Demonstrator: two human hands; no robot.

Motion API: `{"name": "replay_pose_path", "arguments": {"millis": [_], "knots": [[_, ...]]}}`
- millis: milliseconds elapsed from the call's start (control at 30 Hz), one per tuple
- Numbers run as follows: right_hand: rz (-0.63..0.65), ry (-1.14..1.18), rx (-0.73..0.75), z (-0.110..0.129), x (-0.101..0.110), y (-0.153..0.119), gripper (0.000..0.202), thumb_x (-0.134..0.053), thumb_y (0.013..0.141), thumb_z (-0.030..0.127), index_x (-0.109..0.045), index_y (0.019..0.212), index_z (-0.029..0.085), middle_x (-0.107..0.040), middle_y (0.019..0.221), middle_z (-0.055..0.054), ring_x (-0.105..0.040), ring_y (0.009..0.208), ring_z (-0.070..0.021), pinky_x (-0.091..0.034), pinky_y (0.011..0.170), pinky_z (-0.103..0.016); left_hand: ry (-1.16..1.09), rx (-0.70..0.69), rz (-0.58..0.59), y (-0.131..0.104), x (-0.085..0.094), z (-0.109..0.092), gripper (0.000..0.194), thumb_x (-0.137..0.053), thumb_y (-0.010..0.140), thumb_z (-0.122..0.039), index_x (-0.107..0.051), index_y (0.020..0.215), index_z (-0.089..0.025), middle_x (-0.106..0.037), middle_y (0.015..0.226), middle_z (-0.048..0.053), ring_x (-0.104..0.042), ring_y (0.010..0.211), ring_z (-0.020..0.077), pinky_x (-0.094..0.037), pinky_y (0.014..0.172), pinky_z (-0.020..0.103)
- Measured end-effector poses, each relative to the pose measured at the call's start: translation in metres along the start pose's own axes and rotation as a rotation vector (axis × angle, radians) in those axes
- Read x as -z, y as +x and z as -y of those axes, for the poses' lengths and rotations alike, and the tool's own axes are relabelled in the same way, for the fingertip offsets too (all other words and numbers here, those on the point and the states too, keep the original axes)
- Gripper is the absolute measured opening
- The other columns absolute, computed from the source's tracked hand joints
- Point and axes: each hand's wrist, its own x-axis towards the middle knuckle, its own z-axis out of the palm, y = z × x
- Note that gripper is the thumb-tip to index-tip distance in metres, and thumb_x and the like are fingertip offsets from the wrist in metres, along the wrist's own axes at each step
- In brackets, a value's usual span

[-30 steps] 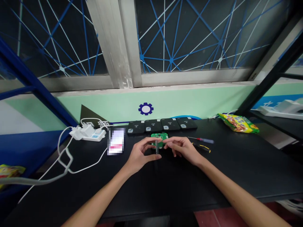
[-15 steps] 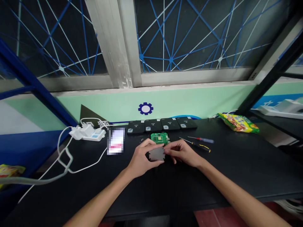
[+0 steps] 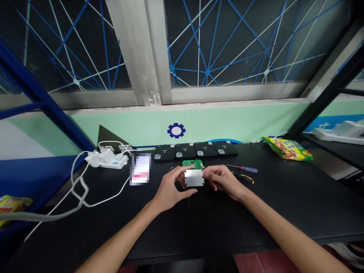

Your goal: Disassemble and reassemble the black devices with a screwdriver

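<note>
A thin silvery metal plate with small dark notches along its sides is held up between my hands. My left hand is curved around its left side, the index finger along the top edge and the thumb just below the bottom edge. My right hand is closed on the plate's right edge, its fingertips partly hidden. Just behind the plate lies a green circuit board in a dark case, its lower part covered by the plate and fingers.
Several flat black boxes line the back. Right of my hands lie a clear-handled screwdriver and a black-and-yellow screwdriver. A snack bag is farther right. Leftward are a blurred-out phone, a power strip and white cables.
The plate has tilted and turned its bright face toward me, shifting slightly right. My left thumb has come away from its front, and my right fingers have moved to its right edge.
</note>
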Motion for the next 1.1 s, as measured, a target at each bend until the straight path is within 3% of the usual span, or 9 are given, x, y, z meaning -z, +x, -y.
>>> {"name": "replay_pose_path", "arguments": {"millis": [367, 433, 500, 600, 800, 900, 1100], "knots": [[-0.004, -0.006, 0.042, 0.0, 0.002, 0.0, 0.027, -0.072, 0.095, 0.041, -0.078, 0.094, 0.015, -0.054, 0.049, 0.004, -0.036, 0.041, -0.0085, -0.02, 0.042, -0.024, -0.268, 0.168, -0.035, 0.002, 0.0, 0.006, 0.06, -0.095, 0.076, -0.029, -0.074, 0.131, -0.021, -0.076, 0.095, 0.004, -0.063, 0.07, 0.0135, -0.055, 0.067, 0.027], [0.042, 0.015, 0.045, 0.003, 0.0, -0.001, 0.029, -0.077, 0.093, 0.042, -0.077, 0.107, 0.017, -0.063, 0.063, 0.002, -0.042, 0.045, -0.0085, -0.024, 0.043, -0.023, -0.324, 0.198, -0.055, 0.002, 0.0, 0.006, 0.06, -0.096, 0.073, -0.027, -0.075, 0.129, -0.02, -0.077, 0.094, 0.004, -0.062, 0.069, 0.0128, -0.054, 0.065, 0.025], [0.107, 0.037, 0.072, 0.005, -0.003, -0.003, 0.045, -0.088, 0.084, 0.038, -0.073, 0.124, 0.023, -0.072, 0.088, -0.001, -0.052, 0.057, -0.0098, -0.034, 0.047, -0.021, -0.373, 0.223, -0.076, 0.002, -0.001, 0.005, 0.061, -0.098, 0.071, -0.026, -0.076, 0.127, -0.019, -0.077, 0.092, 0.004, -0.062, 0.068, 0.0121, -0.053, 0.062, 0.024], [0.165, 0.048, 0.14, 0.006, -0.008, -0.004, 0.067, -0.097, 0.074, 0.032, -0.067, 0.134, 0.029, -0.073, 0.109, -0.004, -0.061, 0.073, -0.0135, -0.048, 0.061, -0.024, -0.417, 0.249, -0.091, 0.003, -0.003, 0.003, 0.062, -0.1, 0.068, -0.024, -0.077, 0.125, -0.018, -0.076, 0.089, 0.003, -0.06, 0.065, 0.0109, -0.05, 0.058, 0.021], [0.131, 0.07, 0.173, 0.0, -0.011, -0.003, 0.058, -0.096, 0.077, 0.032, -0.068, 0.128, 0.026, -0.071, 0.099, -0.002, -0.056, 0.064, -0.0106, -0.048, 0.059, -0.024, -0.445, 0.266, -0.082, 0.004, -0.005, 0.0, 0.065, -0.099, 0.067, -0.027, -0.077, 0.127, -0.017, -0.075, 0.086, 0.003, -0.063, 0.063, 0.0123, -0.053, 0.056, 0.023], [0.105, 0.071, 0.178, 0.001, -0.01, -0.003, 0.057, -0.097, 0.076, 0.031, -0.069, 0.125, 0.025, -0.072, 0.099, -0.003, -0.061, 0.069, -0.0133, -0.05, 0.061, -0.025, -0.426, 0.284, -0.046, 0.004, -0.004, -0.001, 0.07, -0.099, 0.068, -0.03, -0.075, 0.133, -0.017, -0.074, 0.086, 0.003, -0.064, 0.065, 0.0132, -0.052, 0.057, 0.024], [0.021, 0.047, 0.151, 0.003, -0.008, -0.004, 0.046, -0.094, 0.078, 0.04, -0.069, 0.112, 0.022, -0.076, 0.093, -0.006, -0.067, 0.069, -0.0181, -0.042, 0.043, -0.021, -0.351, 0.293, 0.084, 0.005, -0.002, -0.001, 0.072, -0.096, 0.073, -0.035, -0.072, 0.139, -0.02, -0.078, 0.099, 0.007, -0.061, 0.071, 0.0132, -0.047, 0.06, 0.025]]}}
